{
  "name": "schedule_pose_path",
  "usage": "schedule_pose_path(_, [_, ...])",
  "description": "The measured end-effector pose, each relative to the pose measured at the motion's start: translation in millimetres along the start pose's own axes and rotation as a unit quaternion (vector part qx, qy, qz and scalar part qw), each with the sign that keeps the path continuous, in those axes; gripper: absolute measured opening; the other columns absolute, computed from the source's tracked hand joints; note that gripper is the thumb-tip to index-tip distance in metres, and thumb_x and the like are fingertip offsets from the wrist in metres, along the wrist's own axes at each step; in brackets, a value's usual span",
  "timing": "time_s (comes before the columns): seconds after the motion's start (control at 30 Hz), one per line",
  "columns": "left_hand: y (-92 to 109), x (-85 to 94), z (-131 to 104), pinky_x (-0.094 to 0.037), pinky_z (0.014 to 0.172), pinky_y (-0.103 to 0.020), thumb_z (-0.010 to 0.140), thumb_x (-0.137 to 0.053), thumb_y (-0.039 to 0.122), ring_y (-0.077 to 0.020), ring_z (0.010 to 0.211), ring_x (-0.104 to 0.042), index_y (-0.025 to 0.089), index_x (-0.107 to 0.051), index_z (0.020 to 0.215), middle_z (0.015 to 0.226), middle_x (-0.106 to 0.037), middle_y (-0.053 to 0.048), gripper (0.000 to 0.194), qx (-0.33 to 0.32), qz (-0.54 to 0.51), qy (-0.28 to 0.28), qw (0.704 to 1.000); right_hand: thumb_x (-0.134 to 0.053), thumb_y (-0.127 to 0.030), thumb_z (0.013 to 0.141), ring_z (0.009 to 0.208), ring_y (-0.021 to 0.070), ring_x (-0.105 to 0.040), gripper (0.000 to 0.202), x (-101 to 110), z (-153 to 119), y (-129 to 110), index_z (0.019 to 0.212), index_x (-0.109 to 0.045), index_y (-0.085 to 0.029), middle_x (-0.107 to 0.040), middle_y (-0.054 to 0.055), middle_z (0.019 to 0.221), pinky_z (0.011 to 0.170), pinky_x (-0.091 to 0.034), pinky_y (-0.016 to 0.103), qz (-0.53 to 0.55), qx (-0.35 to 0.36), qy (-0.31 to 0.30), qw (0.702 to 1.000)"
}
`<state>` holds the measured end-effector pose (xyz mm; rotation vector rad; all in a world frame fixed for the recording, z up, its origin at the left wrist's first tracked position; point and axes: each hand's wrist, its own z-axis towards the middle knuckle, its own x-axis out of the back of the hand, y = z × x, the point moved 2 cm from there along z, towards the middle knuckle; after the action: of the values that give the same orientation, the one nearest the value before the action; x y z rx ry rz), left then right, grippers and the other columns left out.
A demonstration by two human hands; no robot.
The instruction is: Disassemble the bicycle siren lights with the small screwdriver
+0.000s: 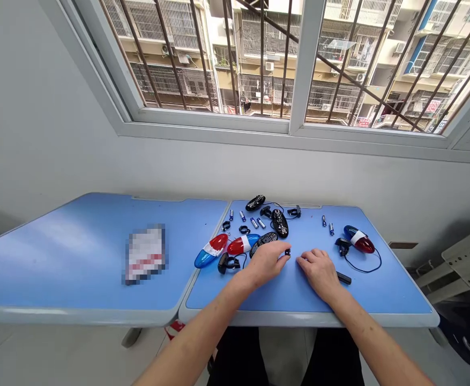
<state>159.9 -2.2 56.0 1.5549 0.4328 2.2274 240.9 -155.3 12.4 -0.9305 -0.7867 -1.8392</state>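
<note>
The left hand (266, 264) pinches a small black part (287, 251) between thumb and fingertips, low over the blue desk (379, 292). The right hand (319, 271) lies palm down just beside it, fingers curled toward the part and holding nothing I can make out (the fingertips hide what is under them). The part is too small to tell its long axis or which way it points.

I judge this the step of taking up a small fitting for one of the siren lights; the next move calls for a fine two-handed grip and for turning the part to match its seat.

Just beyond the left hand lies a black cover (263, 240). Left of it two red-white-blue lights (226, 247) lie side by side, long axes running left-down to right-up. A third light (359, 239) with its cable lies well to the right. Batteries (254, 221) are scattered farther back.
</note>
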Motion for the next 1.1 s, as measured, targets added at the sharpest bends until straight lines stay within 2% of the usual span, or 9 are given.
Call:
schedule_pose_path(0.17, [6.7, -4.9, -2.4, -0.048, 0.080, -0.031, 0.082, -0.051, 0.014, -0.0208, 0.091, -0.061, 0.019, -0.061, 0.095, 0.093, -0.067, -0.005, 0.018, -0.018, 0.068, -0.033, 0.997, -0.048, -0.007, 0.087, 0.069, 0.0182, -0.047, 0.023, 3.9, 4.2, -0.1, 0.079, -0.066, -0.021, -0.063, 0.004, 0.073, 0.062, -0.031, 0.030, -0.006, 0.000, 0.027, 1.000])
schedule_pose_path(0.3, [18.0, -9.9, -3.3, -0.046, 0.077, -0.034, 0.082, -0.047, 0.008, -0.0226, 0.089, -0.059, 0.016, -0.059, 0.094, 0.093, -0.065, -0.007, 0.019, -0.066, 0.156, -0.073, 0.983, -0.042, -0.008, 0.088, 0.071, 0.0188, -0.050, 0.026, 8.1, 0.9, 3.4, 0.085, -0.066, -0.019, -0.063, 0.005, 0.077, 0.063, -0.035, 0.029, 0.008, -0.025, 0.079, 0.997])
schedule_pose_path(0.43, [24.9, -15.5, 4.5, -0.044, 0.077, -0.037, 0.081, -0.044, 0.002, -0.0243, 0.087, -0.058, 0.014, -0.056, 0.101, 0.093, -0.063, -0.011, 0.026, -0.098, 0.210, -0.053, 0.971, -0.039, -0.013, 0.090, 0.072, 0.0194, -0.051, 0.026, 7.3, -4.9, 12.4, 0.093, -0.065, -0.019, -0.063, 0.006, 0.079, 0.066, -0.040, 0.030, 0.049, -0.071, 0.132, 0.987])
schedule_pose_path(0.53, [24.0, -21.4, 14.0, -0.045, 0.075, -0.039, 0.080, -0.046, 0.002, -0.0264, 0.088, -0.057, 0.012, -0.053, 0.109, 0.095, -0.061, -0.014, 0.031, -0.067, 0.225, -0.042, 0.971, -0.039, -0.017, 0.091, 0.073, 0.0199, -0.052, 0.026, 3.5, -7.9, 17.4, 0.094, -0.064, -0.020, -0.063, 0.006, 0.080, 0.066, -0.043, 0.030, 0.079, -0.093, 0.156, 0.980])
schedule_pose_path(0.67, [24.2, -26.0, 17.9, -0.047, 0.074, -0.036, 0.079, -0.046, 0.000, -0.0245, 0.087, -0.058, 0.012, -0.048, 0.116, 0.101, -0.060, -0.013, 0.039, -0.030, 0.218, -0.039, 0.975, -0.037, -0.023, 0.093, 0.074, 0.0203, -0.054, 0.026, 1.4, -10.4, 18.9, 0.093, -0.063, -0.021, -0.062, 0.006, 0.079, 0.067, -0.044, 0.031, 0.086, -0.108, 0.195, 0.971])
schedule_pose_path(0.87, [29.5, -27.9, 10.7, -0.047, 0.074, -0.033, 0.077, -0.046, 0.000, -0.0227, 0.085, -0.056, 0.014, -0.052, 0.094, 0.092, -0.059, -0.010, 0.023, -0.030, 0.235, -0.069, 0.969, -0.039, -0.025, 0.094, 0.074, 0.0207, -0.054, 0.025, -3.2, -14.9, 20.7, 0.093, -0.063, -0.019, -0.064, 0.007, 0.080, 0.068, -0.044, 0.032, 0.088, -0.097, 0.201, 0.971])
schedule_pose_path(1.1, [11.6, -36.6, 8.5, -0.047, 0.072, -0.034, 0.072, -0.050, -0.001, -0.0219, 0.084, -0.056, 0.016, -0.053, 0.092, 0.095, -0.057, -0.010, 0.026, -0.058, 0.217, -0.014, 0.974, -0.041, -0.024, 0.093, 0.079, 0.0218, -0.056, 0.023, -11.2, -21.6, 25.7, 0.097, -0.062, -0.018, -0.064, 0.008, 0.085, 0.071, -0.044, 0.034, 0.089, -0.100, 0.176, 0.975])
